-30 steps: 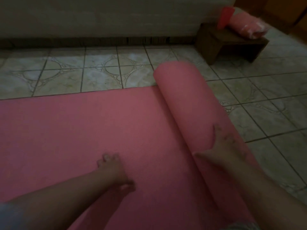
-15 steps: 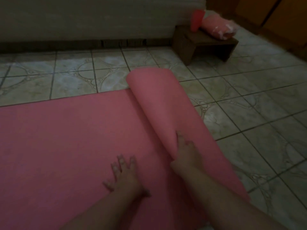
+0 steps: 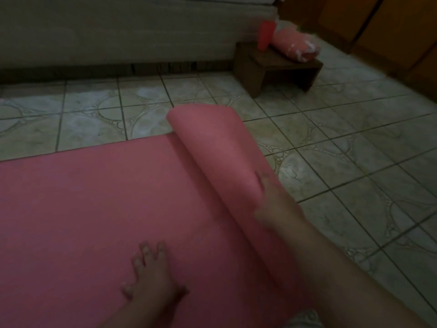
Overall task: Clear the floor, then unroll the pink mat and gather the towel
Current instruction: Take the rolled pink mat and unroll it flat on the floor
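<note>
On a dim tiled floor (image 3: pixel 354 162), unrolling is under way. Fingers of the left hand (image 3: pixel 151 280) are spread apart and pressed flat on the laid-out part of the pink mat (image 3: pixel 94 209), at about 6 o'clock in the head view. The right hand (image 3: pixel 276 204) lies open against the roll (image 3: pixel 217 147), fingers extended along its curved side and clamped on nothing; it is blurred, so the exact finger spacing is hard to tell. Both forearms reach in from the bottom edge.

The roll runs from the frame's centre toward 5 o'clock, with the flat mat stretching to 9 o'clock. Tiles beyond the roll, toward 3 o'clock, look clear.

At 1 o'clock, well apart from the mat, a low wooden stool (image 3: pixel 279 69) stands near a pale bed base (image 3: pixel 118 36). On it sit a red cup (image 3: pixel 266 35) and a pink bundle (image 3: pixel 295 47), likely the towel, though that is a judgement.

To do this step well, the left palm should pin the flat sheet while the right pushes evenly along the roll's length, so it travels straight toward 3 o'clock and does not skew or spring back.
</note>
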